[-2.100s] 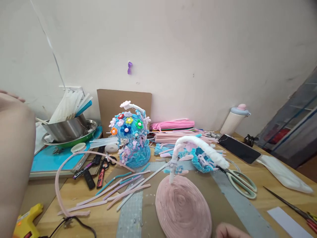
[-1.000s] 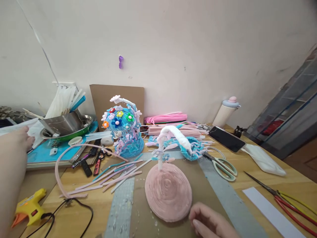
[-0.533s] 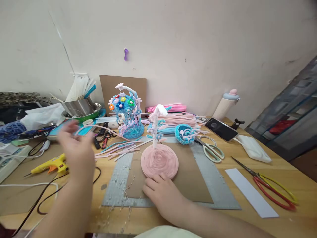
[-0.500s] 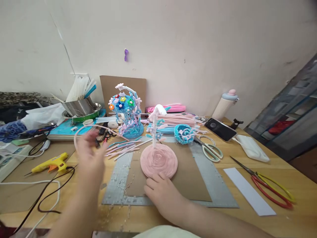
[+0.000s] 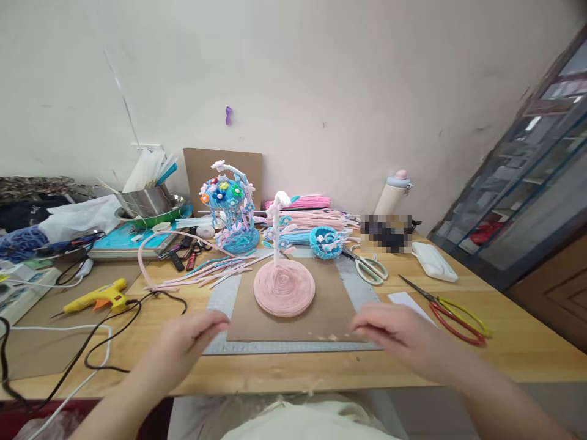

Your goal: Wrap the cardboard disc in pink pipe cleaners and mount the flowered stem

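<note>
A round pink coiled base [image 5: 284,296] with an upright white fuzzy stem [image 5: 276,235] stands on a brown cardboard sheet [image 5: 330,315], which lies over a grey cutting mat [image 5: 293,348]. My left hand [image 5: 195,336] is closed, its fingertips pinching the sheet's left edge near the front. Opposite it, my right hand [image 5: 394,330] is closed at the sheet's right edge. The stem curls over at its top and carries pink and blue flowers. Small pale bits blur near the sheet's front edge.
Pipe cleaners [image 5: 220,269] lie behind on the left, near a blue flowered pipe-cleaner piece [image 5: 236,208]. A yellow glue gun [image 5: 96,297] with cords is at left. White-handled scissors [image 5: 371,269], red-and-yellow-handled scissors [image 5: 458,321] and a white strip [image 5: 408,300] lie right.
My right hand has left the pink base and moved right to the sheet's edge. My left hand has come down to the left edge. Clear bits at front left are gone from there.
</note>
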`<state>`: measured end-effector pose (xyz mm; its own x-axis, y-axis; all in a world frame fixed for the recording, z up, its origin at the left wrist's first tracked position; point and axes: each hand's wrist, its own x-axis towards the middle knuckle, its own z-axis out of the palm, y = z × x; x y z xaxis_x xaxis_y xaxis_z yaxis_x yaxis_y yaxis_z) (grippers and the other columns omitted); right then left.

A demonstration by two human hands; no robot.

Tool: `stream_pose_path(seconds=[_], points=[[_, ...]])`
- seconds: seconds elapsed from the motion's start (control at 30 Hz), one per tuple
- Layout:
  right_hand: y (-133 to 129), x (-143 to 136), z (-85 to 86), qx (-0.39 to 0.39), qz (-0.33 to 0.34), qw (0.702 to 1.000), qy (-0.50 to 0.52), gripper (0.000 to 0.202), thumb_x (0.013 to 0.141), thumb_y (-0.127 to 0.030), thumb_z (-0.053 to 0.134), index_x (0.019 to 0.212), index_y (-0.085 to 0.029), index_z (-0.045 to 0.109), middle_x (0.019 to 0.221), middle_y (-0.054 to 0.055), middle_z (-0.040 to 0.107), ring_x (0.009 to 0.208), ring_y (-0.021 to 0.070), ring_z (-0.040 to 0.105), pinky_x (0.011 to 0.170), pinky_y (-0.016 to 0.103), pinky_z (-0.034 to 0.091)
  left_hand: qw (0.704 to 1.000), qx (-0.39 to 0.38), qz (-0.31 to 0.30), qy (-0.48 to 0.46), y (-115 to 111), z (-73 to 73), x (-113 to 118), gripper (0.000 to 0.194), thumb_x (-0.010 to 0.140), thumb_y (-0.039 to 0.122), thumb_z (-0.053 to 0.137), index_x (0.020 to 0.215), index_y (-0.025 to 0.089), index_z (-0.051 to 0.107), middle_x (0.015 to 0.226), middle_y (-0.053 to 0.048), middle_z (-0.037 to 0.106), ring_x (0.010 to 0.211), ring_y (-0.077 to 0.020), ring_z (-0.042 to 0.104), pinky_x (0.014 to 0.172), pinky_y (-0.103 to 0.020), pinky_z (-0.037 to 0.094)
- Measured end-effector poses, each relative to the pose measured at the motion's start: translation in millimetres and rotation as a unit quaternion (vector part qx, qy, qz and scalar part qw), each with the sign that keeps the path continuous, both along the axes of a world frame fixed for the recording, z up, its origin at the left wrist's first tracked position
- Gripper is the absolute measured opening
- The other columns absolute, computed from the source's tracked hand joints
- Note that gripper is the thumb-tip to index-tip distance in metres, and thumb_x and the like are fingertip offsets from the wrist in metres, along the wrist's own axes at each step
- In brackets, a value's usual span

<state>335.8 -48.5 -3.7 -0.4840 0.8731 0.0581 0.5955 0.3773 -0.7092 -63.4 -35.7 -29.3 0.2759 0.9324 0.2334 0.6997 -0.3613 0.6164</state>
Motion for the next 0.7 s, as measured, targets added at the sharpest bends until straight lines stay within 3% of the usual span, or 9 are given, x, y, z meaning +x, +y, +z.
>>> stream_pose_path(seconds=[0.1, 0.17, 0.27, 0.33, 0.4, 0.47, 0.5, 0.6, 0.7], points=[[1.6, 40.9, 4.3, 0.015, -0.084, 0.996, 0.035, 0.022, 0.087, -0.040, 0.062, 0.079, -0.023, 0.073, 0.074, 0.005, 0.067, 0.070, 0.0207, 0.058, 0.065, 0.030, 0.042, 0.996, 0.039, 0.052, -0.053, 7.7, 2.8, -12.2, 0.017, 0.084, 0.039, 0.057, 0.078, 0.033, 0.072, 0.078, -0.001, 0.075, 0.071, -0.0229, 0.067, 0.065, -0.030, 0.049], [-0.6, 49.2, 6.6, -0.016, -0.135, 0.987, 0.081, 0.027, 0.083, -0.047, 0.064, 0.081, -0.021, 0.074, 0.068, 0.004, 0.063, 0.064, 0.0187, 0.055, 0.059, 0.029, 0.041, 0.995, 0.024, 0.052, -0.079, 6.6, 3.2, 1.2, 0.020, 0.084, 0.040, 0.056, 0.076, 0.031, 0.071, 0.072, -0.001, 0.072, 0.066, -0.0215, 0.063, 0.061, -0.030, 0.048], [-7.7, 26.0, 10.4, -0.102, -0.122, 0.975, 0.158, 0.030, 0.083, -0.048, 0.063, 0.089, -0.020, 0.070, 0.062, 0.000, 0.057, 0.059, 0.0153, 0.052, 0.055, 0.026, 0.040, 0.994, -0.046, -0.014, -0.102, -3.7, 8.4, 53.9, 0.017, 0.085, 0.038, 0.057, 0.086, 0.029, 0.071, 0.079, -0.003, 0.070, 0.074, -0.0214, 0.062, 0.068, -0.031, 0.049], [-11.8, -2.5, 13.6, -0.145, -0.072, 0.968, 0.194, 0.024, 0.085, -0.043, 0.061, 0.089, -0.020, 0.067, 0.065, -0.001, 0.059, 0.063, 0.0147, 0.055, 0.061, 0.026, 0.042, 0.983, -0.083, -0.064, -0.149, -11.2, 15.5, 97.7, 0.043, 0.080, 0.038, 0.066, 0.122, 0.030, 0.061, 0.118, -0.006, 0.066, 0.103, -0.0246, 0.059, 0.088, -0.035, 0.047], [-12.8, -26.9, 17.6, -0.148, -0.033, 0.966, 0.207, 0.018, 0.088, -0.036, 0.059, 0.089, -0.019, 0.066, 0.072, -0.001, 0.061, 0.069, 0.0143, 0.057, 0.066, 0.026, 0.044, 0.948, -0.173, -0.165, -0.209, -14.7, 23.2, 134.3, 0.066, 0.070, 0.039, 0.078, 0.131, 0.029, 0.054, 0.124, -0.007, 0.061, 0.115, -0.0252, 0.053, 0.096, -0.035, 0.042], [-10.2, -38.1, 23.4, -0.114, -0.030, 0.970, 0.214, 0.015, 0.089, -0.032, 0.057, 0.091, -0.019, 0.065, 0.075, 0.000, 0.061, 0.070, 0.0137, 0.057, 0.065, 0.025, 0.044, 0.884, -0.306, -0.210, -0.285, -14.0, 29.4, 155.3, 0.039, 0.071, 0.044, 0.077, 0.102, 0.021, 0.067, 0.082, -0.002, 0.064, 0.081, -0.0178, 0.057, 0.076, -0.028, 0.047], [-7.7, -38.1, 27.4, -0.092, -0.039, 0.973, 0.209, 0.015, 0.090, -0.032, 0.057, 0.091, -0.020, 0.066, 0.074, -0.001, 0.060, 0.068, 0.0133, 0.056, 0.063, 0.024, 0.044, 0.865, -0.338, -0.212, -0.305, -12.9, 31.9, 159.3, 0.034, 0.076, 0.051, 0.070, 0.088, 0.019, 0.066, 0.063, 0.002, 0.055, 0.063, -0.0134, 0.051, 0.063, -0.025, 0.044], [0.1, -23.2, 46.3, -0.051, -0.047, 0.989, 0.130, 0.019, 0.089, -0.034, 0.058, 0.094, -0.020, 0.069, 0.067, -0.002, 0.059, 0.061, 0.0124, 0.052, 0.054, 0.022, 0.039, 0.815, -0.409, -0.225, -0.343, -12.1, 38.9, 152.8, 0.041, 0.081, 0.059, 0.059, 0.073, 0.018, 0.055, 0.049, 0.009, 0.033, 0.043, -0.0069, 0.028, 0.045, -0.020, 0.030], [3.0, -3.5, 75.3, -0.017, 0.009, 1.000, -0.011, 0.020, 0.086, -0.036, 0.061, 0.087, -0.019, 0.073, 0.068, 0.000, 0.063, 0.061, 0.0125, 0.053, 0.052, 0.021, 0.037, 0.730, -0.484, -0.259, -0.407, -18.9, 46.6, 137.7, 0.034, 0.078, 0.047, 0.070, 0.074, 0.015, 0.057, 0.058, 0.004, 0.048, 0.049, -0.0072, 0.044, 0.049, -0.020, 0.038]])
